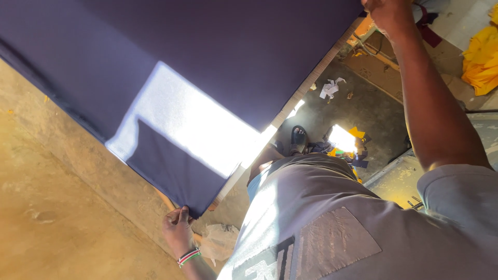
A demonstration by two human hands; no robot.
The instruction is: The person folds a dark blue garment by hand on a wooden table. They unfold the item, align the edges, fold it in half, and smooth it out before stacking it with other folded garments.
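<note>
A large sheet of dark navy cloth [218, 46] fills the upper left and centre of the frame, spread flat over a table whose pale wooden edge [306, 91] shows along the cloth's right border. The cloth's long axis runs on a diagonal from the lower centre of the frame up to the top right, following that table edge; its near corner points down toward the lower centre. One hand [177, 224], at the lower centre and wearing a striped beaded wristband [189, 256], pinches that near corner between thumb and curled fingers. The other hand [386, 14], at the top right, is closed in a fist over the far end of the cloth edge; its fingertips are cut off by the top of the frame, so the exact grip cannot be told. Which hand is the person's left and which the right cannot be settled with certainty from this tilted view. A bright patch of sunlight [192, 122] lies across the cloth and washes out its surface there. The person's grey shirt [321, 228] hides the lower right of the frame. On the concrete floor [358, 111] lie white paper scraps [330, 88], a dark sandal [298, 139] and yellow cloth [480, 59], partly cut off at the right edge.
</note>
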